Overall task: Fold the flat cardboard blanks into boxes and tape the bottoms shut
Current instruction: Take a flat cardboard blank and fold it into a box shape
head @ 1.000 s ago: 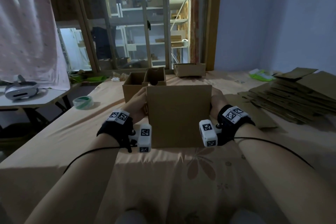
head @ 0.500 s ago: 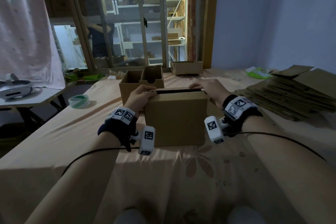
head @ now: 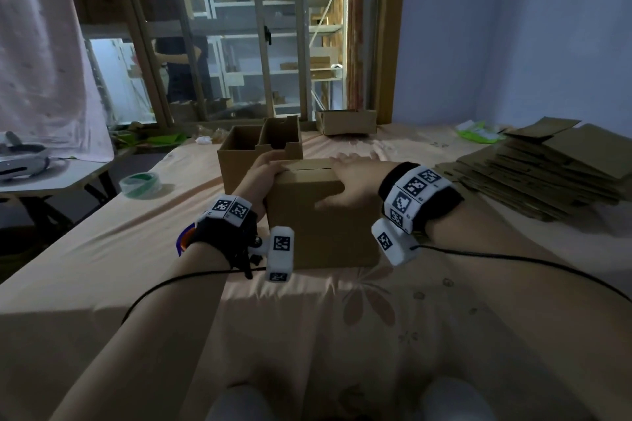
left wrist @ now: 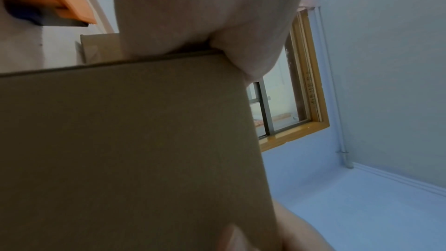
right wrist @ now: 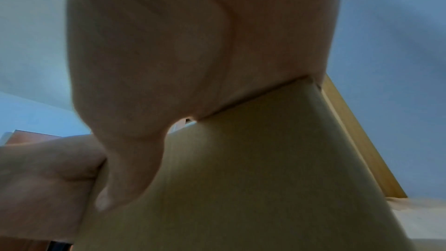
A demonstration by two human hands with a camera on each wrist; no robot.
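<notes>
Cardboard fills your hold: one box [head: 321, 215] stands upright on the peach floral cloth [head: 307, 335] just in front of you, flaps folded over its upturned face. Your left hand [head: 261, 174] curls over its near-left top corner; your right hand [head: 349, 181] lies across the right of the top, thumb down the front panel. The seam between the flaps runs left to right between your two hands, which is the line any tape would probably have to follow. One roll of green tape [head: 140, 184] sits well out to the left of your left hand, so that hand is the nearer one. Beyond your fingers stand two open boxes [head: 260, 143] side by side, one shallower carton [head: 345, 120] farther back. One stack of flat blanks [head: 543, 171] lies off to your right.
</notes>
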